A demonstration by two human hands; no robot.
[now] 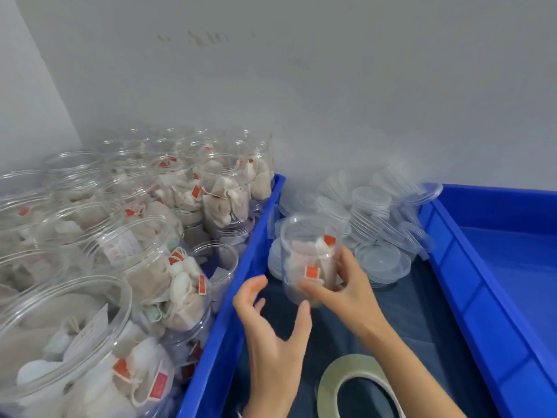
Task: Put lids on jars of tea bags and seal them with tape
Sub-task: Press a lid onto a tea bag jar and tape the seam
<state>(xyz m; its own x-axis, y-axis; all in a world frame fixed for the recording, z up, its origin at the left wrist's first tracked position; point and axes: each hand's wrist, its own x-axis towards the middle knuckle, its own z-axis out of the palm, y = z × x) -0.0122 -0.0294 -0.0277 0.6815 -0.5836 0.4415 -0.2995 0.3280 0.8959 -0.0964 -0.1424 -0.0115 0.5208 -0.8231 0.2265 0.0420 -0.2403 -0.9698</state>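
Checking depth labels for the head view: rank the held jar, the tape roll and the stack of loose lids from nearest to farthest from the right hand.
1. Held jar: in the right hand, fingers curled round its lower part.
2. Stack of loose lids: behind and right of the jar, at the blue tray's far end.
3. Tape roll: near edge of the tray, below the forearm, farthest from the hand.
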